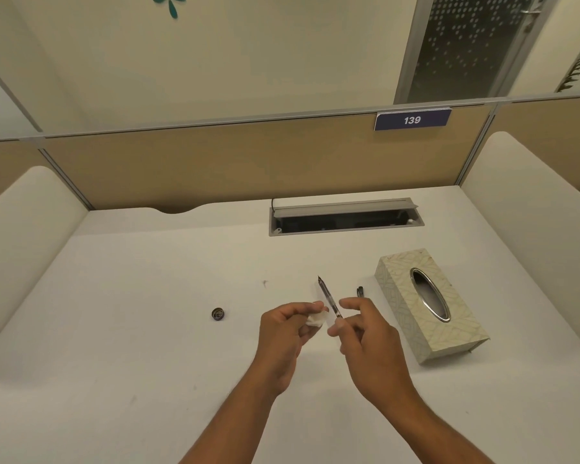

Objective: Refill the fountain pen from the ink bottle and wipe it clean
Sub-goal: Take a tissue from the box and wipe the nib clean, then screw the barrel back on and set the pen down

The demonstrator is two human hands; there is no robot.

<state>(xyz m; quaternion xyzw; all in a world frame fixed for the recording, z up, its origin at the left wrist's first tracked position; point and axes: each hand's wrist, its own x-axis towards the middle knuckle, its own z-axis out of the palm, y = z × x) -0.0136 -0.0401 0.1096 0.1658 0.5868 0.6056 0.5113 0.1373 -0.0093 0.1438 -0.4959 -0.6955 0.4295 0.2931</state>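
My right hand (pixel 365 333) pinches a thin dark fountain pen (pixel 329 298) by its lower end, with the nib pointing up and away from me. My left hand (pixel 290 329) is closed around a crumpled white tissue (pixel 316 319) just left of the pen's barrel. The tissue sits close to the pen; whether they touch I cannot tell. A small dark round cap (pixel 218 314) lies on the white desk (pixel 131 313) to the left of my hands. A dark pen part (pixel 360 291) lies behind my right hand. No ink bottle body shows.
A patterned tissue box (pixel 429 306) with an oval metal opening stands right of my hands. An open cable tray (pixel 345 217) is set into the desk at the back. Tan partition panels and white side dividers enclose the desk.
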